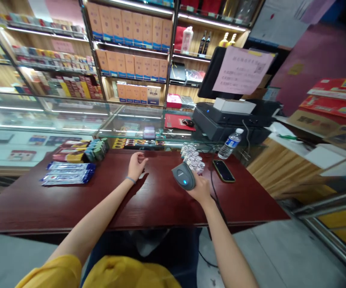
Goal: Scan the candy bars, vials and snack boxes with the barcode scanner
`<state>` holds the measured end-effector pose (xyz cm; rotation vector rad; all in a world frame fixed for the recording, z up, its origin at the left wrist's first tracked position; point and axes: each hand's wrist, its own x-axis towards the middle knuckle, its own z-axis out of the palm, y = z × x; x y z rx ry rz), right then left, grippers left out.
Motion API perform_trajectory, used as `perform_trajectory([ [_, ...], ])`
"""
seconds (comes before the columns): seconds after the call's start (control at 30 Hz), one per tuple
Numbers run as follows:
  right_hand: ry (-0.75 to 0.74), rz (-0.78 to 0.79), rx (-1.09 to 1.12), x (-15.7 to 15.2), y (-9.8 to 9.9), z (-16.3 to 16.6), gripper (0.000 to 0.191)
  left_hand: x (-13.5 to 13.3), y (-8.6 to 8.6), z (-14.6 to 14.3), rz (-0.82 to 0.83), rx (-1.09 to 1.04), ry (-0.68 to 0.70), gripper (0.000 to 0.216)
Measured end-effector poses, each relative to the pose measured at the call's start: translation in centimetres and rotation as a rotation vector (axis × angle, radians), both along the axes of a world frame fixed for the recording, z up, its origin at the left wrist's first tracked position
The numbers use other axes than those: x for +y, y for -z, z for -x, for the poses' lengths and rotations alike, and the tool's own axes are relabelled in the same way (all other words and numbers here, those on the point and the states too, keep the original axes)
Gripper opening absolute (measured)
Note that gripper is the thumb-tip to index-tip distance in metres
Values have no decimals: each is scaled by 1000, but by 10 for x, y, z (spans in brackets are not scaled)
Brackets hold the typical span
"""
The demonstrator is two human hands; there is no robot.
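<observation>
A dark grey barcode scanner [184,177] with a lit blue light is gripped by my right hand [201,187], its head tilted toward the left over the counter. Just behind it stands a cluster of small clear bottles or jars [193,156], partly covered by the scanner. My left hand [137,165] hovers at or rests on the red-brown counter [155,200], fingers loosely curled, thumb apart and nothing visible in it. To its left lie blue-and-white long packets [67,173], with red-and-yellow striped packs [71,151] and green tubes or packs [97,149] behind them.
A phone [223,171] and a water bottle [230,143] occupy the counter's right side, near the scanner's cable. Behind are a glass display case [131,120], a monitor with a pink notice [241,71] and shelves of orange boxes [131,28]. Red cartons [335,100] stack at right.
</observation>
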<state>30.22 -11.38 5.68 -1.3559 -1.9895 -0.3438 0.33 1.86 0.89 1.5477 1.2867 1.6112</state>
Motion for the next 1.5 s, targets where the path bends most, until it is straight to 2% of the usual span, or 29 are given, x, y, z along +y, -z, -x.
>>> perform_trajectory([
  [0.2,-143,-44,56,32,2,45,36,-1,3,80,-51,112,-183,31],
  [0.33,-190,-25,87,50,6,71,33,-4,6,121,-74,158,-266,31],
  [0.43,-222,-17,102,59,9,86,32,-6,13,139,-72,145,-306,31],
  [0.6,-261,19,116,63,20,93,29,-8,20,150,-39,60,-365,32],
  [0.67,-270,28,116,63,26,89,28,-6,13,156,-55,38,-401,34],
  [0.77,-276,56,101,64,32,83,30,3,-8,175,-77,90,-476,39],
  [0.87,-274,37,92,66,36,80,36,11,-29,198,-10,330,-514,42],
  [0.93,-269,21,89,65,36,81,36,13,-36,208,59,529,-528,41],
  [1.07,-288,-17,61,62,32,85,31,12,-37,209,146,783,-578,39],
  [1.17,-306,-50,48,59,28,88,30,10,-35,204,199,828,-608,35],
  [1.27,-301,-47,62,59,25,88,28,7,-34,202,176,797,-601,30],
  [1.4,-268,-22,88,59,28,86,28,8,-38,192,54,583,-577,28],
  [1.47,-241,-14,112,60,31,84,30,12,-42,177,21,347,-513,29],
  [1.5,-230,-12,126,60,32,83,31,14,-44,168,17,192,-439,31],
])
